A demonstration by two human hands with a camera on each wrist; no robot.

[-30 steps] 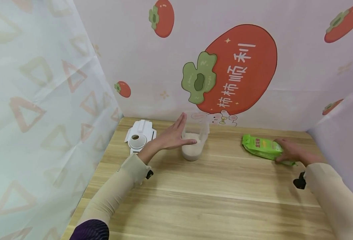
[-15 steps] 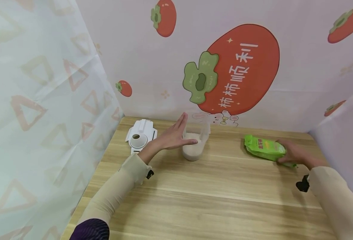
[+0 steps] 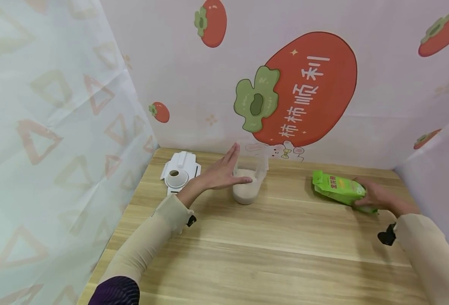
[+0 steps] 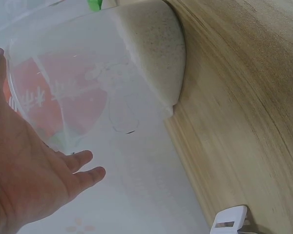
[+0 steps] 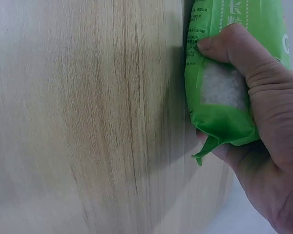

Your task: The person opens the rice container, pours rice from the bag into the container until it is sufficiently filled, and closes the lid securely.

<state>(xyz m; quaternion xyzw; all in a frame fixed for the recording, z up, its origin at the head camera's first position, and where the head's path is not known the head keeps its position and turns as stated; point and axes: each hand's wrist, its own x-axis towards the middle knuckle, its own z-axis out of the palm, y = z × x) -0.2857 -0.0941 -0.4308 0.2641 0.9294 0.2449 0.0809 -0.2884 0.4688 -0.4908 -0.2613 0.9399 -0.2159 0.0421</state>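
On the left side of the table stands a clear plastic container (image 3: 245, 195), partly filled with pale grain. My left hand (image 3: 222, 173) is beside it, fingers straight and spread, the thumb across its near side. In the left wrist view the fingertips (image 4: 92, 178) lie along the container's rim end and hold nothing. To the right, a green bag of rice (image 3: 339, 189) lies on its side, with white grains showing through its window. My right hand (image 3: 375, 195) grips the bag's near right end, thumb (image 5: 234, 48) across its printed face; the fingers are mostly hidden beneath.
A white flat device (image 3: 180, 162) with a white funnel-shaped piece (image 3: 176, 180) on it sits at the back left of the wooden table (image 3: 270, 254). Printed cloth walls (image 3: 186, 76) rise right behind the table and on both sides.
The right hand and forearm have shifted slightly right and toward me, still gripping the bag. The left hand has stayed at the container. The head view has turned a little.
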